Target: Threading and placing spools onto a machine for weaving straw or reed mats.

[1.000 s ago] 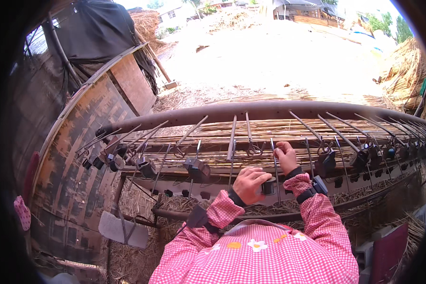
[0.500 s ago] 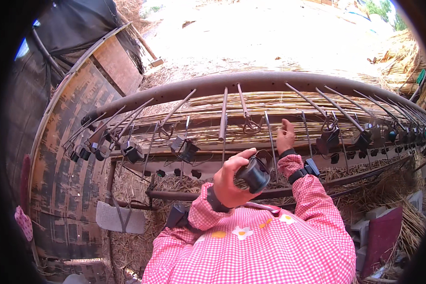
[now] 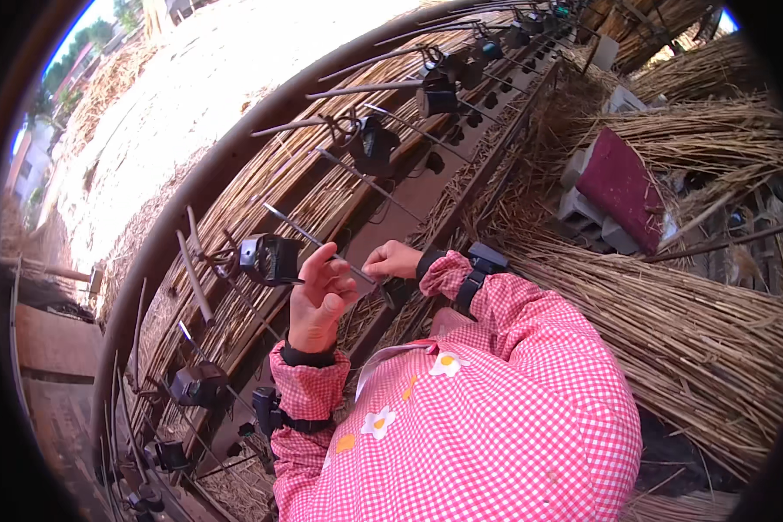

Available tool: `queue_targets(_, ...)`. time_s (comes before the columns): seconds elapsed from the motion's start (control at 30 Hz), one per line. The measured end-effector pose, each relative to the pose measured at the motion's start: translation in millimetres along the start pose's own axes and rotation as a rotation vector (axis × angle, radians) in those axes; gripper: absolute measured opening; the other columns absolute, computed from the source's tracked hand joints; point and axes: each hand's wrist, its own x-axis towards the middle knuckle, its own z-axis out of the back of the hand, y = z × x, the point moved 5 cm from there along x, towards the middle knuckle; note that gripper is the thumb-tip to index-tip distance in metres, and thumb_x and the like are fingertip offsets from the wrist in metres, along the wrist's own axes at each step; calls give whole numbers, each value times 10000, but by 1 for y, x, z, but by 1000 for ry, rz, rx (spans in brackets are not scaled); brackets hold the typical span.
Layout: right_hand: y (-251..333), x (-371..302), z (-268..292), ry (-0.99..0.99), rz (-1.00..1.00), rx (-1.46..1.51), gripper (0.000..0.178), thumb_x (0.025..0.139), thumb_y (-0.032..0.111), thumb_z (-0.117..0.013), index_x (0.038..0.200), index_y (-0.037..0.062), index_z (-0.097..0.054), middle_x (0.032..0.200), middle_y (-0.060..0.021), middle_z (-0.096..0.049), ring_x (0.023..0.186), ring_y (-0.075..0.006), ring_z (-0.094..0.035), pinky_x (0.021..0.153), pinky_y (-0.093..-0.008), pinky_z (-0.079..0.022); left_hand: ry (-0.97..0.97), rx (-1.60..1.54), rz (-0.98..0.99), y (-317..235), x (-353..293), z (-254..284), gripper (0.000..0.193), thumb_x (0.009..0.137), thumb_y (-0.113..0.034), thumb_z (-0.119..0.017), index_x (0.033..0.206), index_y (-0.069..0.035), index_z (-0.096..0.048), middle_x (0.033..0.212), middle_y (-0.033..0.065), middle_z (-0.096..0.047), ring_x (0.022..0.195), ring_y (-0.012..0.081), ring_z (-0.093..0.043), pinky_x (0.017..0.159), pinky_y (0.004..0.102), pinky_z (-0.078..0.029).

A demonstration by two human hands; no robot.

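Observation:
My left hand (image 3: 318, 300) is raised in the middle, its fingers apart and slightly curled, with nothing seen in it. Just left of its fingertips hangs a dark spool-shaped weight (image 3: 271, 260) with a loop of wire or cord above it. My right hand (image 3: 394, 261) is closed in a pinch close beside the left fingers. Whatever lies between its fingertips is too small to make out. A thin metal rod (image 3: 297, 226) slants down toward both hands. Behind them, a layer of reeds (image 3: 235, 196) lies along the frame.
A thick curved pipe (image 3: 209, 152) with rods sticking out runs along the far side. Several dark weights, one of them a black weight (image 3: 437, 94), hang along it. Reed bundles (image 3: 670, 331) lie at right, near grey blocks and a dark red board (image 3: 622, 190).
My view has turned toward the right. My left hand held a dark spool-shaped weight before and is now free of it. My right hand has drawn back beside the left and closed.

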Motion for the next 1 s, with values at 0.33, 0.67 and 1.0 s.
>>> queue_targets(0.33,93,-96,-45,533,-187,864,357,853,327,-428,673,33,-521,488,-37,-457,483,-149,-520,546,-318,-478,3,445,-464,-19,78,-83,936,636,-392,-723,1308,-53,-166,1257,126,-332,1168,255,-344,964,370,-276)
queue_targets(0.67,118,-86,49,848,-168,794,423,828,277,-479,1163,29,-404,999,-150,-541,667,-167,-588,556,-281,-515,-449,-312,-469,-37,113,-141,393,851,-386,-372,989,-33,-477,769,106,-543,490,126,-458,365,194,-340)
queue_targets(1.0,162,-79,26,1238,-349,939,245,774,175,-508,878,-37,-575,1037,-179,-553,1050,-250,-484,932,-347,-341,-1125,1061,-679,-12,-14,-138,552,882,-463,-306,671,-7,-535,530,-3,-421,428,46,-368,408,188,-266)
